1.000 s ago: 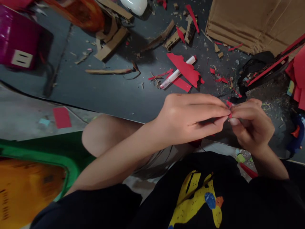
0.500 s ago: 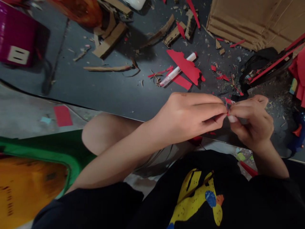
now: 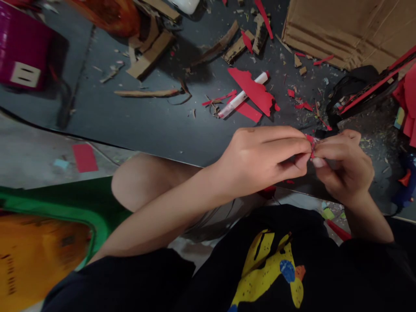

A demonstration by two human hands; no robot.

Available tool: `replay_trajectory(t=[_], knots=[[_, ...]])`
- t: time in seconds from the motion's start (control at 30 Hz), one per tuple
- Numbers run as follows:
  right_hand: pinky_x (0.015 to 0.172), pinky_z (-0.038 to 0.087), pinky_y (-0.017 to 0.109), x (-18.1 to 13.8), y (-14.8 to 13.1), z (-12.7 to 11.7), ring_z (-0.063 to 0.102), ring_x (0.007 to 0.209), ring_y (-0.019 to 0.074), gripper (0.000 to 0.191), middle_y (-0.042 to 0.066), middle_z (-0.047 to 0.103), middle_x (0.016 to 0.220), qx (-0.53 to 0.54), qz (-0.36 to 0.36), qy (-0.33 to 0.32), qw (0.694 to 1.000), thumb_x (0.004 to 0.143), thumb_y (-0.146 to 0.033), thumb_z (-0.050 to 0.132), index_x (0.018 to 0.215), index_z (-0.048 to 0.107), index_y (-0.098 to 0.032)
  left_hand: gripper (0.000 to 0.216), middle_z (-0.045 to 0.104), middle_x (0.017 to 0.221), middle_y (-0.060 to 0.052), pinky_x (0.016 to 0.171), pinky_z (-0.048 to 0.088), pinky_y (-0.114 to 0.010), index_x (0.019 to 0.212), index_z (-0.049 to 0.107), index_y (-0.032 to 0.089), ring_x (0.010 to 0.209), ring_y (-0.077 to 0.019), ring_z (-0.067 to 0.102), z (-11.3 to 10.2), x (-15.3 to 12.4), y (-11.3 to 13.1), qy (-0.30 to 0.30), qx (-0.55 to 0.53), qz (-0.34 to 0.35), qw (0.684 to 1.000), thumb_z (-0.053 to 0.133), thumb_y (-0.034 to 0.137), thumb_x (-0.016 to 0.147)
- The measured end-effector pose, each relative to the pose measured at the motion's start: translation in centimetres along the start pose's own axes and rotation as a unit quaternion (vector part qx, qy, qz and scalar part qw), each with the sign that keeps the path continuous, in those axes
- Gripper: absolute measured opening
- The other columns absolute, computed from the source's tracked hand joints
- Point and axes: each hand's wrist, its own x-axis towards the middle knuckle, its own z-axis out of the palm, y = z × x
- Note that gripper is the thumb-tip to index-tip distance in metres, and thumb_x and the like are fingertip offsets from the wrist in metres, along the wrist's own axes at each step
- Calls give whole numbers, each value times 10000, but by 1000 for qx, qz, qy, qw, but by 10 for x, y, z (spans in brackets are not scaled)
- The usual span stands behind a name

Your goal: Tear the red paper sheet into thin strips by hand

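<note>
My left hand (image 3: 260, 158) and my right hand (image 3: 344, 167) meet fingertip to fingertip over the near edge of a dark table (image 3: 146, 125). Both pinch a tiny red paper scrap (image 3: 310, 139) between thumb and fingers; only a sliver of it shows. Beyond the hands lie a larger red paper piece (image 3: 255, 91) and a white glue stick (image 3: 242, 96) partly under it.
Cardboard strips (image 3: 152, 56) and red offcuts litter the table. A big cardboard sheet (image 3: 351, 28) lies at the far right, a magenta box (image 3: 24, 54) at the far left. A black-and-red piece (image 3: 360, 97) and a blue glue gun (image 3: 406, 182) sit at the right. My knee (image 3: 139, 182) is below the table edge.
The hands stay together on the scrap; the fingers have shifted slightly, curling tighter. The view has drifted a little.
</note>
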Motion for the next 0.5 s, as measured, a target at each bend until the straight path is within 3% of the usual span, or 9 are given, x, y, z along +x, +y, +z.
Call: replay_trajectory(t=[0.13,0.5], knots=[[733,353,371,0,0,0,658,712,144,92,-46,708,792,5,0,4,1000,882,-190,545,845,579,-267,151,739,802,27,638,507,-134,776,670,214,700,-69,674,-1,1,0,-13,-17,-15,1000,580,185,894],[722,357,363,0,1,2,654,713,143,91,-44,694,774,30,-12,22,999,887,-209,548,829,589,-264,120,722,741,46,585,478,-113,708,660,178,620,-43,642,4,3,-1,33,-118,-54,991,651,112,807]])
